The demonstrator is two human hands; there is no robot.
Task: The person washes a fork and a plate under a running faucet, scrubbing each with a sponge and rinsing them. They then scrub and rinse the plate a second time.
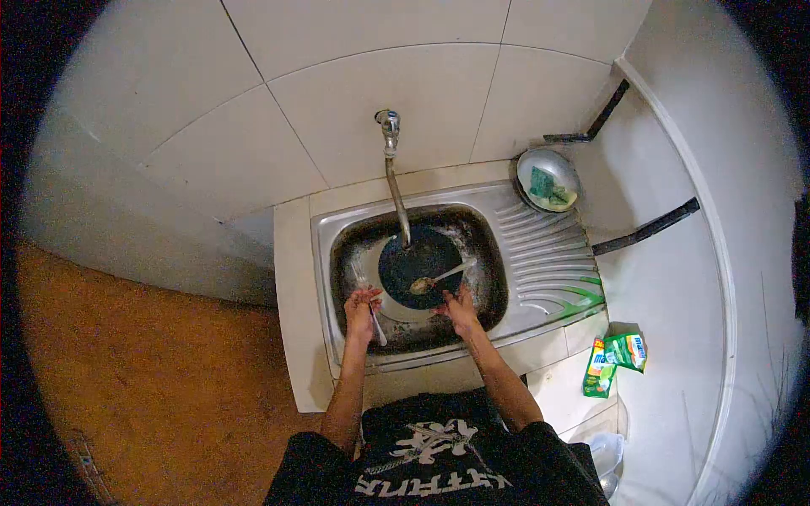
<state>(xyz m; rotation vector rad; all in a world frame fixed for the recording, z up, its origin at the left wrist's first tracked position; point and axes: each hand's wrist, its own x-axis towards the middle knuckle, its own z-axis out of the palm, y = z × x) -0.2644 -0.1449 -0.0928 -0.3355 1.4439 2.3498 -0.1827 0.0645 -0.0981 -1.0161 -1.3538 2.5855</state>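
Observation:
A fork point(379, 327) crosses my left hand point(360, 310), which is closed on it. Its tines point up toward the tap, and its handle sticks out below my fingers. Beside it in the sink sits a dark round pan or plate point(403, 268). A spoon point(447, 274) overlaps this dark round piece, bowl toward the left and handle toward the upper right. My right hand point(460, 312) is at the lower right edge of the dark piece, just below the spoon, fingers apart.
The steel sink basin point(494, 291) has dark stains. A tap point(396, 190) hangs over it. On the ribbed drainboard point(540, 253) stands a metal bowl point(529, 164) with a green sponge point(542, 182). Green packets point(600, 371) lie at the right.

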